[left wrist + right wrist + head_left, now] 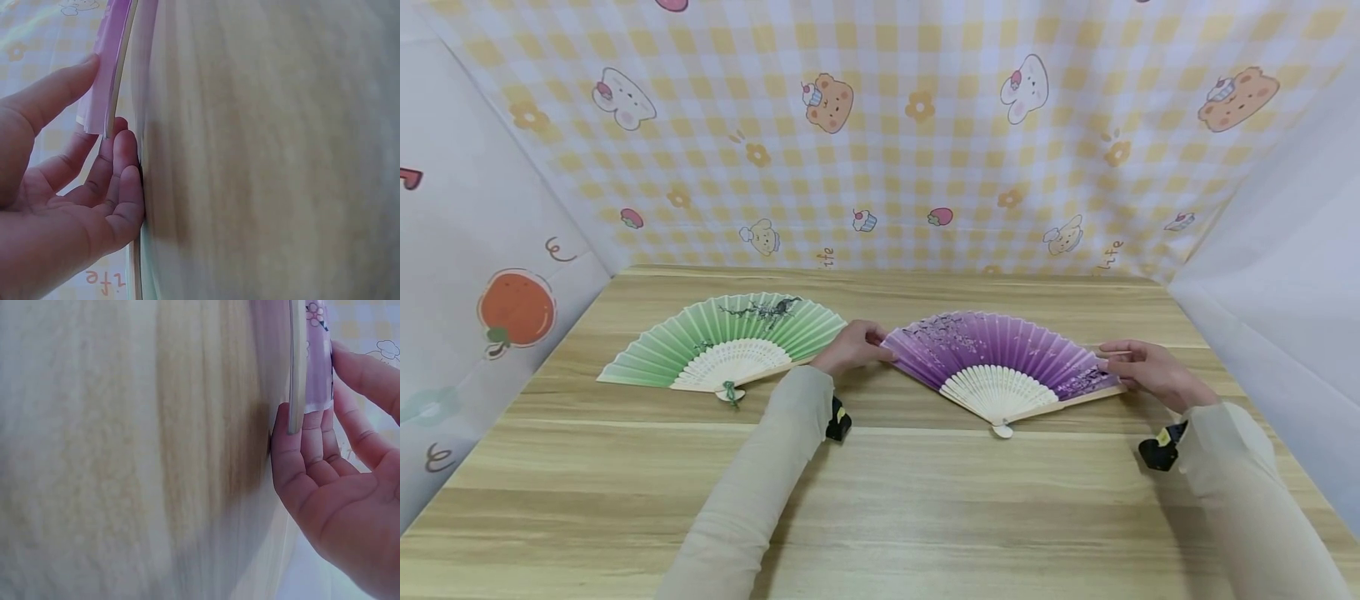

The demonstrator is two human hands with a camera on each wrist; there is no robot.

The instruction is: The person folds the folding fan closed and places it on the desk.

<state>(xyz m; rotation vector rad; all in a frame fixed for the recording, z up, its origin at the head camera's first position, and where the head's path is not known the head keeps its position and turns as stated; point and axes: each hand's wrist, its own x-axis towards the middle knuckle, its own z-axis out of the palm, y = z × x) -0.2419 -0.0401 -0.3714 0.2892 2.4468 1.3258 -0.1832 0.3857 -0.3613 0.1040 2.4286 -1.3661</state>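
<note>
A spread purple folding fan (1000, 343) with pale slatted ribs lies in the middle right of the table, its pivot toward me. My left hand (852, 347) pinches the fan's left end; in the left wrist view the thumb is on the purple leaf (107, 81) and fingertips are behind it. At the opposite end, my right hand (1159, 375) holds the outer corner. The right wrist view has the thumb against the flowered leaf (319, 375) and the other fingers under the wooden guard (297, 369). A green folding fan (655, 350), also spread, lies left of my left hand.
A dark green tassel (730, 393) hangs at the green fan's pivot. Both fans rest on a wood-grain table (970, 517). Behind it hangs a yellow checked cloth (880, 158), with white sheets on both sides. Black wrist cameras (1161, 450) sit under the sleeves.
</note>
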